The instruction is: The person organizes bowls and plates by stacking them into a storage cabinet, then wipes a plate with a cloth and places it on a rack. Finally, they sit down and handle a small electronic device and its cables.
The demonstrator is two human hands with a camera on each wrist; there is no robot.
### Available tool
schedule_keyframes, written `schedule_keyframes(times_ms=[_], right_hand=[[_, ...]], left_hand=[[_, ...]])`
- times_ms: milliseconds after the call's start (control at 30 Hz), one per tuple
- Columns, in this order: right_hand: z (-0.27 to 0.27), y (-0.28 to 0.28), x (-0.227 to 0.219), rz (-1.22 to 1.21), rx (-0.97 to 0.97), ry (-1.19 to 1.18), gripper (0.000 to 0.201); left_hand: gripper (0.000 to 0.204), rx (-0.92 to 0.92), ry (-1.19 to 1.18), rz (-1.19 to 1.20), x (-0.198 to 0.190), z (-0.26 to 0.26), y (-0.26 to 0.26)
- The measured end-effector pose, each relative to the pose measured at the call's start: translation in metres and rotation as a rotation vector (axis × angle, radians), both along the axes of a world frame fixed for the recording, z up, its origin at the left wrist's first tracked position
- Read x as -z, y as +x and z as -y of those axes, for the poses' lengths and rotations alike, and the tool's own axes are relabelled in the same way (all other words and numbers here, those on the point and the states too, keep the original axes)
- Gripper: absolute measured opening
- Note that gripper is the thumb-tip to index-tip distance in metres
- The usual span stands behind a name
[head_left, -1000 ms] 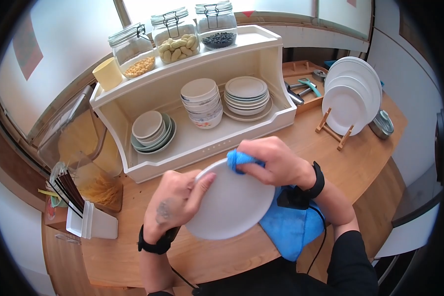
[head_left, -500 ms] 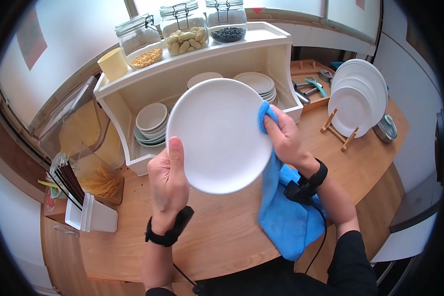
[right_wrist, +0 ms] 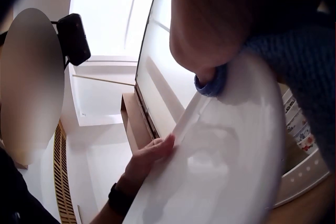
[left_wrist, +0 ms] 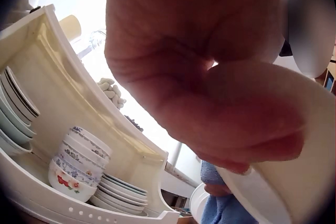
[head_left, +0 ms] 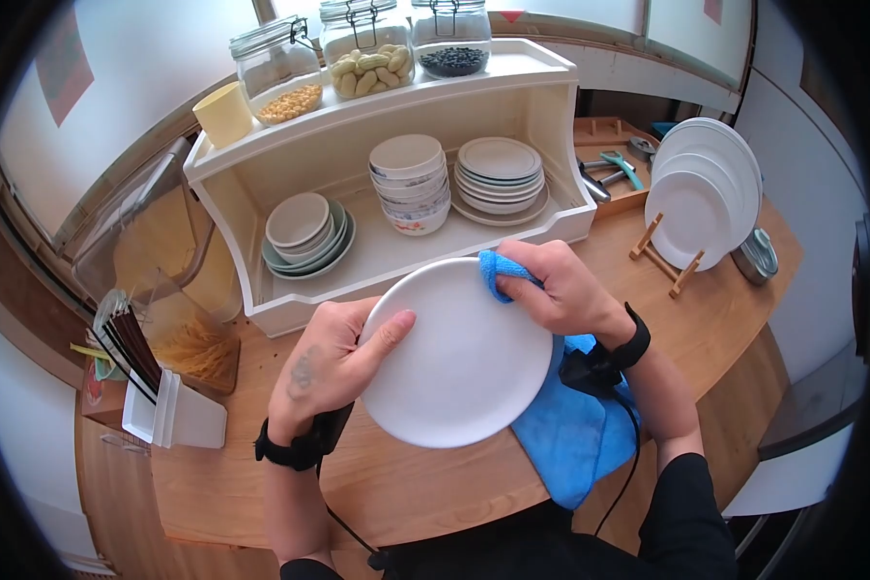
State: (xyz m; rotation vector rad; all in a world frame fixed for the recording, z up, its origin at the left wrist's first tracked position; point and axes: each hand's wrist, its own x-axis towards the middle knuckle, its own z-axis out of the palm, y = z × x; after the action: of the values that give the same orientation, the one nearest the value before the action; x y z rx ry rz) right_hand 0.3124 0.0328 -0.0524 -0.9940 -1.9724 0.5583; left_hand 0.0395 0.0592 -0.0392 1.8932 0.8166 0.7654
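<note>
A white plate (head_left: 459, 362) is held tilted above the wooden table in the head view. The left hand (head_left: 327, 358) grips its left edge, thumb on the upper face and fingers behind, as the left hand (left_wrist: 210, 77) in the left wrist view also shows. At the plate's upper right rim, the right hand (head_left: 563, 293) pinches the rim through a fold of blue cloth (head_left: 496, 274). The rest of the cloth (head_left: 580, 435) hangs below that hand at the table's front edge. In the right wrist view the glossy plate (right_wrist: 210, 166) lies between both hands.
Behind the plate stands a cream shelf (head_left: 435, 249) with stacked bowls (head_left: 411, 184) and dishes (head_left: 498, 174); glass jars (head_left: 367, 68) stand on top. White plates (head_left: 688, 220) lean in a wooden rack (head_left: 652, 256) at right. A white holder (head_left: 191, 411) with utensils is at left.
The plate rose to face the head camera, then came down and tilted back over the table. Both hands moved with it, keeping hold; the cloth fold is at the upper right rim.
</note>
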Motion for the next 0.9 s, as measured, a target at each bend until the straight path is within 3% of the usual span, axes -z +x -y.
schedule_keyframes(times_ms=[67, 167, 200, 267, 400, 667, 733, 767, 867, 900], right_hand=[[-0.002, -0.002, -0.001, 0.028, 0.001, 0.019, 0.009], [-0.003, 0.004, -0.001, -0.102, 0.117, 0.019, 0.014], [-0.004, 0.006, 0.000, -0.101, 0.123, 0.020, 0.014], [-0.009, 0.007, 0.004, -0.287, 0.118, 0.038, 0.019], [-0.007, -0.015, 0.018, -0.396, 0.150, 0.063, 0.025], [-0.004, -0.036, 0.033, -0.459, 0.259, 0.007, 0.029], [-0.003, -0.058, 0.051, -0.688, 0.186, 0.113, 0.030], [0.014, -0.066, 0.055, -0.826, 0.084, -0.195, 0.029], [0.023, -0.089, 0.081, -0.930, -0.049, -0.294, 0.025], [0.026, -0.090, 0.074, -0.964, -0.001, -0.380, 0.022]], left_hand=[[0.034, -0.011, 0.077, -0.006, -0.001, 0.002, 0.001], [0.032, -0.312, 0.250, 0.137, -0.006, 0.013, 0.012], [0.032, -0.306, 0.250, 0.139, -0.006, 0.014, 0.015], [0.033, -0.495, 0.243, 0.424, -0.007, 0.013, 0.018], [0.036, -0.621, 0.283, 0.515, -0.002, 0.009, 0.026], [0.039, -0.631, 0.292, 0.581, 0.015, 0.002, 0.035], [0.039, -0.654, 0.314, 0.629, 0.014, 0.002, 0.035], [0.039, -0.654, 0.314, 0.627, 0.014, 0.002, 0.035], [0.037, -0.667, 0.299, 0.651, 0.016, 0.004, 0.041], [0.037, -0.650, 0.329, 0.652, 0.021, 0.004, 0.045]])
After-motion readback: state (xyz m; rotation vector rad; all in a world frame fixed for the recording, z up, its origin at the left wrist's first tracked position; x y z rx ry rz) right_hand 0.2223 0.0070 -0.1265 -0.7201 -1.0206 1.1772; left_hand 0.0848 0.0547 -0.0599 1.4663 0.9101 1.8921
